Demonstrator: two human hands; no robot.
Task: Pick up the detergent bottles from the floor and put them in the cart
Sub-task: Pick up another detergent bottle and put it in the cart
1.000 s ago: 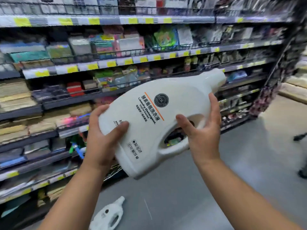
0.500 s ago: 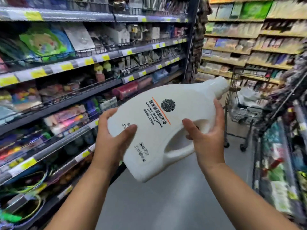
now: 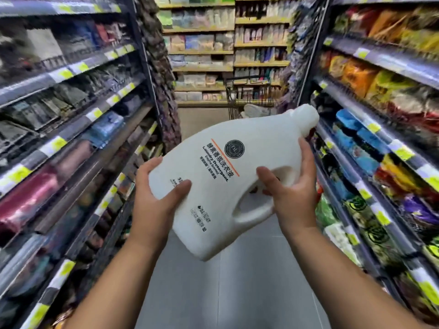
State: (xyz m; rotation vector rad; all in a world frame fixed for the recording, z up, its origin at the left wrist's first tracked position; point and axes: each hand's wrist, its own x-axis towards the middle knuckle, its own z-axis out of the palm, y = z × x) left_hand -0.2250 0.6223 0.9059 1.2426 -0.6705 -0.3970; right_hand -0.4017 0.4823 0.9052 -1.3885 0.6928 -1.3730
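Note:
A large white detergent bottle (image 3: 218, 176) with a black round logo and an orange line is held tilted in front of me, its cap end up and to the right. My left hand (image 3: 154, 198) grips its base, thumb across the front. My right hand (image 3: 294, 193) grips the handle side, fingers curled round the handle opening. At the far end of the aisle stands a wire shopping cart (image 3: 231, 96), partly hidden behind the bottle, with something white (image 3: 255, 111) lying inside it.
Stocked shelves (image 3: 78, 119) line the left of the narrow aisle and shelves of coloured packets (image 3: 370, 119) line the right. A grey tiled floor (image 3: 213, 293) runs between them toward the cart. More shelving (image 3: 202, 51) closes the far end.
The view has swung right, from facing the left shelves to looking down the aisle. The cart is now straight ahead. Both hands keep the same hold on the bottle. The bottle on the floor has left view.

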